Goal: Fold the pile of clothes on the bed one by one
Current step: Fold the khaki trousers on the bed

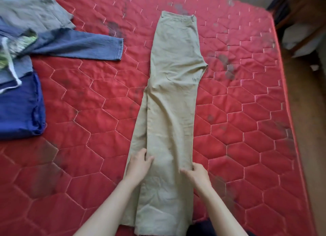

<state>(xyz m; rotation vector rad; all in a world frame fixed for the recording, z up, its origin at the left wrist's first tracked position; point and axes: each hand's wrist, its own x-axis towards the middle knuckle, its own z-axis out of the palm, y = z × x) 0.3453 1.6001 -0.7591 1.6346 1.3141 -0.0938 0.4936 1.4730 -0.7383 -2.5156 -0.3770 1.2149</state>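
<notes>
At the bed's left edge lay the pile of clothes [26, 47], a blue denim leg [84, 47] stretching from it across the red quilted mattress [88, 123]. Along the middle ran the khaki trousers [172, 94], folded lengthwise, waistband toward the far edge. The left hand [139, 165] pinched their left edge; the right hand [197, 174] curled its fingers round the right edge.

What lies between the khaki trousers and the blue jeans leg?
Only bare red mattress separates the khaki trousers from the jeans leg, in the head view.
</notes>
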